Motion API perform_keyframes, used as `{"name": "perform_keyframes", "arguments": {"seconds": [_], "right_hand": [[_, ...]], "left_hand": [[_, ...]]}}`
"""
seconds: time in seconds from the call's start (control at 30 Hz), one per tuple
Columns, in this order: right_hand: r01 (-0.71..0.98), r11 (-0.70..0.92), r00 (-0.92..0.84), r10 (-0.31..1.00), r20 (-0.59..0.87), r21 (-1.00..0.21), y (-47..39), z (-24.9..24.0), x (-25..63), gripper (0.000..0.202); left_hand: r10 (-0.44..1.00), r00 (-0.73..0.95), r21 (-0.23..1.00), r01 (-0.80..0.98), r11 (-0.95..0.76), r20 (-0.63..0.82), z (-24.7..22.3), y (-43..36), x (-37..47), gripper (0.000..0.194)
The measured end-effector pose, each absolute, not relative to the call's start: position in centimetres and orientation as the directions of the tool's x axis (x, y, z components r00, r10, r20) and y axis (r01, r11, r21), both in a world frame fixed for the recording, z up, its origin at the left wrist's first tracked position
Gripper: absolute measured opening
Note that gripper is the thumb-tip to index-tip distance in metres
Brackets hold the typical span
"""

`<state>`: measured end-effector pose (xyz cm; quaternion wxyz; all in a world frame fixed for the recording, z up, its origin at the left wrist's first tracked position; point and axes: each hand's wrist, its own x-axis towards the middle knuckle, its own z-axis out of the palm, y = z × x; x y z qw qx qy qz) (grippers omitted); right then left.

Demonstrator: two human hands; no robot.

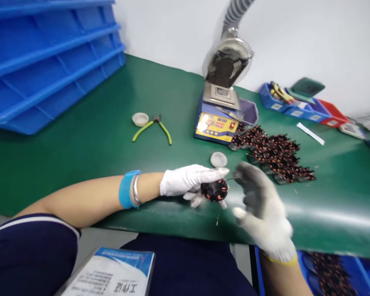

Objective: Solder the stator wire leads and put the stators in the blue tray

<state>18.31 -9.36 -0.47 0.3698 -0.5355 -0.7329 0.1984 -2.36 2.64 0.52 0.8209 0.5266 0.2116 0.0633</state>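
Note:
My left hand, in a white glove, is closed around a round black part with copper windings. Just right of it is my right hand, in a white glove with dark grey fingers, blurred by motion. Its fingers are curled and apart from the thumb; a thin dark wire runs from the part toward its fingertips, and whether they grip it is unclear. A small white dish lies just above the part. Many similar wound parts stand in a cluster at the right.
Green-handled cutters and another white dish lie left of a blue-yellow heating unit under a fume hood. Blue racks rise at left. Small bins line the back right; a blue crate sits below the table edge.

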Motion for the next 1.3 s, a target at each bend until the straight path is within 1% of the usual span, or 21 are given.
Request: {"name": "perform_keyframes", "arguments": {"seconds": [0.03, 0.1, 0.17, 0.27, 0.3, 0.33, 0.37, 0.4, 0.47, 0.53, 0.6, 0.63, 0.67, 0.73, 0.8, 0.83, 0.9, 0.97, 1.03, 1.13, 1.3], "right_hand": [[0.639, 0.35, -0.182, 0.934, 0.308, -0.685, -9.0, -0.8, 18.0, 0.078], [0.644, 0.42, -0.282, 0.907, 0.313, -0.639, -8.1, -1.4, 17.3, 0.077], [0.653, 0.531, -0.356, 0.845, 0.4, -0.54, -7.5, -1.8, 16.8, 0.069], [0.711, 0.596, -0.345, 0.757, 0.555, -0.372, -7.3, -2.0, 16.7, 0.065], [0.739, 0.59, -0.335, 0.741, 0.582, -0.325, -7.4, -2.0, 16.8, 0.065], [0.767, 0.575, -0.322, 0.729, 0.604, -0.285, -7.5, -2.1, 17.0, 0.066], [0.792, 0.556, -0.307, 0.72, 0.622, -0.253, -7.6, -2.1, 17.3, 0.066], [0.813, 0.536, -0.292, 0.714, 0.636, -0.228, -7.7, -2.1, 17.5, 0.067], [0.853, 0.482, -0.251, 0.715, 0.653, -0.201, -8.0, -2.1, 18.1, 0.068], [0.88, 0.433, -0.209, 0.72, 0.661, -0.193, -8.2, -2.0, 18.7, 0.068], [0.895, 0.405, -0.181, 0.716, 0.674, -0.189, -8.2, -1.9, 19.2, 0.069], [0.897, 0.402, -0.179, 0.71, 0.681, -0.183, -8.1, -1.8, 19.4, 0.07], [0.898, 0.403, -0.182, 0.703, 0.687, -0.175, -7.8, -1.8, 19.7, 0.071], [0.911, 0.382, -0.175, 0.703, 0.689, -0.158, -6.9, -1.9, 20.4, 0.074], [0.935, 0.318, -0.142, 0.736, 0.662, -0.154, -5.5, -2.2, 21.1, 0.075], [0.947, 0.279, -0.116, 0.761, 0.638, -0.161, -4.7, -2.3, 21.5, 0.073], [0.957, 0.22, -0.074, 0.812, 0.579, -0.187, -2.9, -2.6, 22.2, 0.068], [0.959, 0.194, -0.062, 0.855, 0.514, -0.207, -1.5, -2.7, 22.5, 0.063], [0.968, 0.169, -0.072, 0.897, 0.436, -0.188, -0.5, -2.4, 22.6, 0.06], [0.988, 0.118, -0.084, 0.953, 0.293, -0.1, -0.1, -1.3, 21.9, 0.058], [0.997, -0.05, 0.047, 0.998, 0.037, 0.057, 0.2, 1.0, 20.1, 0.058]], "left_hand": [[0.293, 0.911, 0.898, 0.153, 0.412, -0.29, 0.5, 2.8, -2.3, 0.073], [0.234, 0.924, 0.916, 0.215, 0.34, -0.304, 0.6, 3.0, -2.3, 0.07], [0.243, 0.923, 0.937, 0.234, 0.26, -0.299, 0.8, 3.0, -2.2, 0.065], [0.401, 0.901, 0.985, 0.172, 0.027, -0.169, 0.9, 2.4, -2.0, 0.042], [0.457, 0.879, 0.981, 0.182, -0.061, -0.134, 0.9, 2.1, -1.8, 0.035], [0.5, 0.854, 0.968, 0.225, -0.111, -0.142, 0.8, 1.8, -1.7, 0.03], [0.531, 0.825, 0.951, 0.291, -0.104, -0.194, 0.8, 1.7, -1.7, 0.025], [0.545, 0.792, 0.932, 0.36, -0.052, -0.276, 0.9, 1.6, -1.8, 0.024], [0.48, 0.768, 0.895, 0.435, 0.095, -0.424, 1.4, 2.0, -2.4, 0.027], [0.358, 0.814, 0.889, 0.419, 0.183, -0.458, 2.3, 2.8, -3.3, 0.029], [0.289, 0.855, 0.9, 0.385, 0.203, -0.43, 3.0, 3.9, -4.0, 0.029], [0.31, 0.853, 0.905, 0.369, 0.209, -0.42, 3.2, 4.3, -4.2, 0.03], [0.373, 0.834, 0.912, 0.349, 0.215, -0.407, 3.0, 4.6, -4.3, 0.031], [0.562, 0.745, 0.933, 0.277, 0.228, -0.358, 2.0, 4.9, -3.8, 0.036], [0.729, 0.621, 0.957, 0.169, 0.234, -0.288, 0.4, 5.0, -3.0, 0.041], [0.782, 0.568, 0.966, 0.12, 0.229, -0.256, -0.5, 5.1, -2.6, 0.044], [0.834, 0.51, 0.975, 0.059, 0.213, -0.213, -1.9, 5.4, -2.1, 0.048], [0.845, 0.495, 0.978, 0.045, 0.206, -0.2, -2.6, 5.9, -2.0, 0.049], [0.843, 0.495, 0.976, 0.05, 0.212, -0.208, -2.7, 6.3, -2.1, 0.049], [0.831, 0.511, 0.974, 0.071, 0.215, -0.22, -2.5, 6.6, -2.2, 0.049], [0.807, 0.548, 0.975, 0.09, 0.205, -0.22, -2.6, 6.7, -2.1, 0.048]]}}
